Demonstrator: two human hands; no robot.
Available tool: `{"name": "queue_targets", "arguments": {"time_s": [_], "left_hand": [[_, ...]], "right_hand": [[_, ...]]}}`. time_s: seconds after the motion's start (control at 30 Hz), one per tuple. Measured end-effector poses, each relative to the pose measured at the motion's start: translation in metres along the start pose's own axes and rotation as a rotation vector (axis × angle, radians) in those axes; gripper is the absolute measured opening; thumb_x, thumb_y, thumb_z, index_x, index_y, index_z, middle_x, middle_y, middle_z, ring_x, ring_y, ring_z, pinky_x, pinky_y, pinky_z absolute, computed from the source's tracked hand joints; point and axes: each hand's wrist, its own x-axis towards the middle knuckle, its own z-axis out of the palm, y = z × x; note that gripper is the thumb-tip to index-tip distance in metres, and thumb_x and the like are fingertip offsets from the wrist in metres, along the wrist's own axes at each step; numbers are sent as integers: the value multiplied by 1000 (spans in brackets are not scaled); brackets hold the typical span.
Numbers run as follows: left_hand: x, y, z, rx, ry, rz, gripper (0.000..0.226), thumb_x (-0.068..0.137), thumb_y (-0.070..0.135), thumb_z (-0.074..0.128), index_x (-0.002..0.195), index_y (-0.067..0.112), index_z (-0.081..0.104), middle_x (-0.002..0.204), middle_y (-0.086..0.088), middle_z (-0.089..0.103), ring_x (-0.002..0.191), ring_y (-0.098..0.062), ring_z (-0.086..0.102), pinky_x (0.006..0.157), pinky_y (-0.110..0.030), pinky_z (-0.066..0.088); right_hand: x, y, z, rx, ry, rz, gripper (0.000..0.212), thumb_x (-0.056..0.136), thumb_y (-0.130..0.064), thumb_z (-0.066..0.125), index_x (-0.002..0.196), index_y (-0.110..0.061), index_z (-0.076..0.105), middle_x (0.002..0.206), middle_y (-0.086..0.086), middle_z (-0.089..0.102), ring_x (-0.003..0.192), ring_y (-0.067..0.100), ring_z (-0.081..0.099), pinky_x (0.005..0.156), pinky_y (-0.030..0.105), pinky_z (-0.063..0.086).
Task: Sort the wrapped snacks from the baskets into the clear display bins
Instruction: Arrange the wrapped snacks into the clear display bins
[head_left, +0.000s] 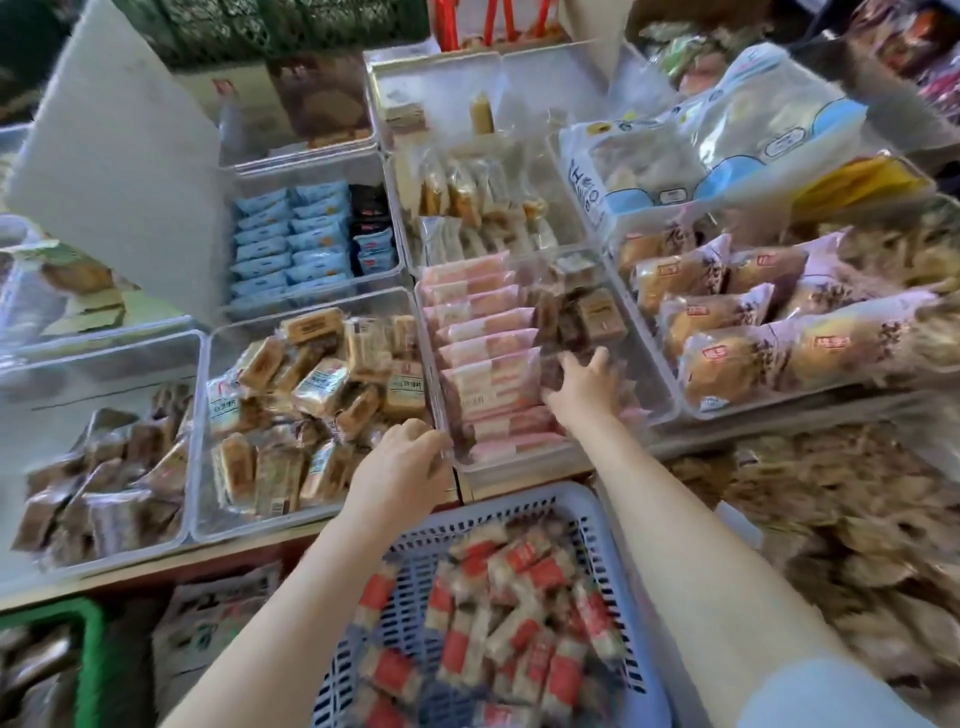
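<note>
Nearest: blue slatted basket at the table edge, loaded with red-and-white wrapped snacks lying loose at all angles. Green basket off to its left, contents too dark to read.

Just beyond the basket rim: left hand, fingers curled over the near corner of the clear bin of pink packs, at its left wall. Appears to be steadying or tugging the bin; holds no snack.

Inside that same bin: right hand, fingers spread and reaching forward, tips against dark brown wrapped pieces beside the row of pink-and-white packs. Blur hides whether it pinches a piece or only presses; cannot tell.

Judgement: step in hand is tidying this bin to make room. To do it well:
- keep the left hand bracing the bin so it does not slide
- press the pink row upright and tight to the left
- keep brown pieces on their own side, not mixed

Left neighbour: bin of tan biscuit packs, jumbled. Farther: bin of pale blue packs, neatly ranked. Far right: long bread packs.
</note>
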Motion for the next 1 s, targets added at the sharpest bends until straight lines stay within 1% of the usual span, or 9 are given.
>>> {"name": "queue_targets", "arguments": {"time_s": [0.1,0.17,0.2,0.3,0.47,0.57,0.7,0.87,1.0], "left_hand": [[-8,-4,-2,7,-2,-6,27,99,32,51,121,26,66,121,4,55,111,-19,53,75,-31,50],[-13,-9,-3,-13,7,-12,26,99,31,51,121,28,65,122,6,56,113,-17,53,80,-33,52],[-16,-11,-4,-22,15,-4,26,99,30,52,121,28,65,124,6,55,115,-17,52,81,-33,53],[-27,-11,-9,-77,35,44,36,98,38,53,134,30,53,133,6,49,120,-16,51,83,-28,50],[-51,-31,-38,-368,58,53,81,84,63,64,151,41,24,146,19,32,129,1,33,96,-21,35],[-74,-73,-61,-423,-57,33,88,75,64,71,150,37,33,145,14,43,128,-3,40,100,-23,39],[-118,-145,-84,-473,-121,-78,62,77,56,76,128,26,58,111,9,65,97,-9,60,83,-30,52],[-161,-237,-89,-336,143,-284,57,77,68,67,119,32,54,97,15,60,83,-6,57,64,-25,46],[-186,-315,-93,-188,334,-451,59,79,68,65,126,33,54,94,10,62,85,-16,63,63,-29,45]], "right_hand": [[-12,1,-3,113,213,-40,14,88,-34,66,90,-25,55,120,7,40,109,36,47,96,55,45],[-30,2,-12,181,323,-121,14,88,-24,65,82,-24,52,108,3,44,98,32,50,89,53,47],[-42,2,-16,219,343,-174,10,87,-20,65,88,-23,56,109,4,48,97,32,51,88,52,48],[-91,-12,-28,383,253,-326,44,82,-17,69,123,-20,50,117,7,47,98,27,51,83,41,48],[-166,-67,-29,423,-117,-510,56,79,-24,74,123,-41,43,114,-6,47,102,22,54,90,44,51],[-194,-110,-26,513,-408,-557,64,84,-19,74,130,-50,42,119,-12,55,110,6,57,96,33,51],[-221,-182,5,419,-567,-616,66,88,-23,72,135,-55,40,125,-19,56,115,-1,54,99,25,44],[-243,-264,72,469,-464,-562,57,97,-31,61,149,-36,37,151,-12,39,139,8,35,109,29,31],[-252,-300,141,108,-268,-595,54,103,-41,47,153,-29,32,160,-8,26,150,16,15,117,38,23]]}}
